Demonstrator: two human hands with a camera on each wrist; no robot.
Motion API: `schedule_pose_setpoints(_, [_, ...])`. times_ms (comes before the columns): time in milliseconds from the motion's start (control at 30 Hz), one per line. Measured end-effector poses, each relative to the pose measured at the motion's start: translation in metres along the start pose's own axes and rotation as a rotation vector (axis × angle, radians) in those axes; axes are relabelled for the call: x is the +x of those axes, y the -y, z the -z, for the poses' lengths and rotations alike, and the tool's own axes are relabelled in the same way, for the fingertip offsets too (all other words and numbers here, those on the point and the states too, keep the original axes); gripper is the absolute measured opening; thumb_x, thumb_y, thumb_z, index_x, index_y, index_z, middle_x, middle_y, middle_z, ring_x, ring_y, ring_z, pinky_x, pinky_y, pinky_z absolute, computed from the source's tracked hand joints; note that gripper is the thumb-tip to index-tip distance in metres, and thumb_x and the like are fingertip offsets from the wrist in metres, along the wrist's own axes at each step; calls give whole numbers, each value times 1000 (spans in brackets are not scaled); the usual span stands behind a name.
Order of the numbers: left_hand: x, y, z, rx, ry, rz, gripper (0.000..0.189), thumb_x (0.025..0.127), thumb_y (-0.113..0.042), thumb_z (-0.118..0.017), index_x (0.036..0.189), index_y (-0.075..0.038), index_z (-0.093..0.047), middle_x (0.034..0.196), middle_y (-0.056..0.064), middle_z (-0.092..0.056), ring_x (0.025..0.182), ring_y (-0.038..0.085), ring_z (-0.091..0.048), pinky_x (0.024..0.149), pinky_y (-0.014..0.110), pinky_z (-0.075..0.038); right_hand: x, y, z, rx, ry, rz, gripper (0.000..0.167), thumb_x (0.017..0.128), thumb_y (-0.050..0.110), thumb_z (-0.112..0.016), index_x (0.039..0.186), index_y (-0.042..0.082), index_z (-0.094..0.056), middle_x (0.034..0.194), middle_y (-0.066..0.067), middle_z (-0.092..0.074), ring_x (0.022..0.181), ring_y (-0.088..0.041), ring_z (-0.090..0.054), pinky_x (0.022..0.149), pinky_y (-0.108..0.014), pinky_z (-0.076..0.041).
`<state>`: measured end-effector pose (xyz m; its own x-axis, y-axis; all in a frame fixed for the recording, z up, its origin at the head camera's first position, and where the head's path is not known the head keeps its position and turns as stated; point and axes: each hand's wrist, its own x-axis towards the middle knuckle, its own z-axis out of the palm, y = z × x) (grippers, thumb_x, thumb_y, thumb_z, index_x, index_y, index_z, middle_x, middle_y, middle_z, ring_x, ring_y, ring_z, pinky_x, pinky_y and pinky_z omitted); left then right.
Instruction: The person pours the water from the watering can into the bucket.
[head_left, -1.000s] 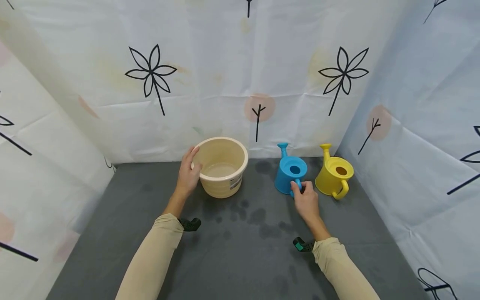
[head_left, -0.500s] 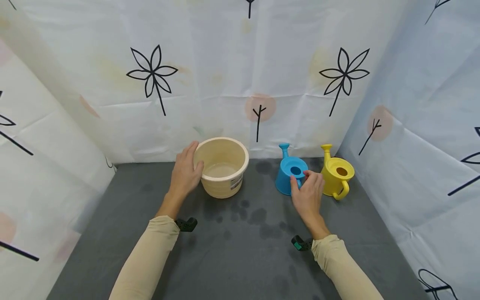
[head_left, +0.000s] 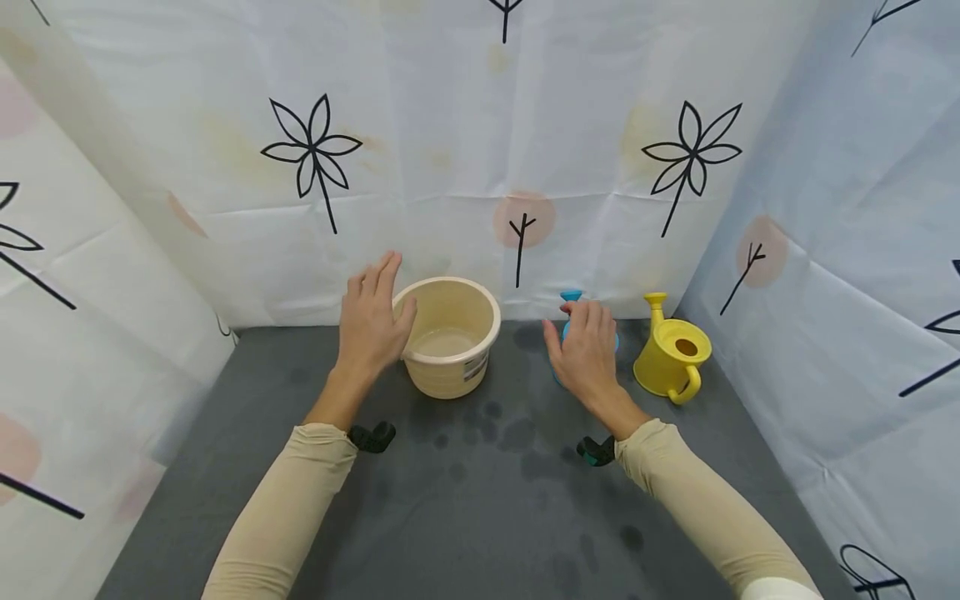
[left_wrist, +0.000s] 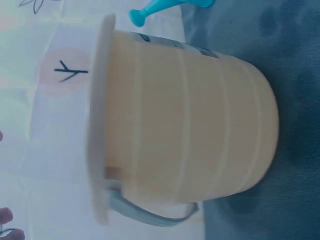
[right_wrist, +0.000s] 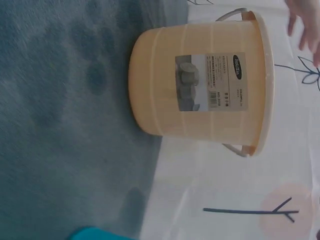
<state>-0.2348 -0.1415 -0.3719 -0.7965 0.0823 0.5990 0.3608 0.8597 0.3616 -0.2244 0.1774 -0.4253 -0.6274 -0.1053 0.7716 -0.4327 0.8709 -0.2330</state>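
Observation:
A cream plastic bucket [head_left: 442, 380] stands upright on the dark table. My left hand [head_left: 369, 321] is raised just left of its rim, fingers extended and holding nothing. In the left wrist view, a grey bail handle [left_wrist: 147, 215] hangs along the bucket's side. My right hand [head_left: 587, 350] hovers over the blue watering can [head_left: 572, 295] with its fingers loosely spread, hiding most of the can. Only the spout head and bits of the top edge show past that hand. The right wrist view shows the label [right_wrist: 212, 82] on the bucket.
A yellow watering can [head_left: 663, 360] stands right of the blue one, near the right-hand wall. Printed white sheets [head_left: 450, 150] enclose the back and sides. Dark damp spots [head_left: 519, 435] mark the grey table cover [head_left: 465, 517] in front of the bucket.
My right hand has let go of the blue watering can's handle, opened, and risen up and left over the can. My left hand has lifted away from the bucket's rim.

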Motion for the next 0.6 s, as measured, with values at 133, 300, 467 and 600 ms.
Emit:
schedule_pose_setpoints(133, [5,-6,4,47,-16,-7,64,101,-35,-53,160,-16,-36,164,7,-39,145,39,-36,109,63,-37,15,2,-4,-29,-26,76,37,99,29,-64,114,-3,-55,101,-23,-50,82,-36,-41,79,-49,-38])
schedule_pose_setpoints(300, [9,-15,5,102,16,16,68,100,-38,-52,161,-18,-31,167,7,-32,150,41,-28,111,65,-35,29,4,-8,-45,-10,115,39,99,31,-63,119,-2,-54,107,-22,-49,88,-34,-41,82,-49,-34])
schedule_pose_setpoints(467, [6,-23,2,141,83,40,74,100,-39,-56,163,-19,-24,171,6,-22,153,44,-19,115,66,-30,37,1,-10,-35,30,68,42,101,33,-59,124,-2,-52,113,-24,-49,91,-35,-41,85,-50,-34])
schedule_pose_setpoints(600, [7,-26,-1,155,117,49,79,99,-43,-57,165,-24,-17,173,5,-14,156,44,-10,121,64,-21,43,-1,-11,-31,66,27,47,103,35,-56,131,-2,-50,120,-25,-49,98,-39,-44,91,-52,-37])
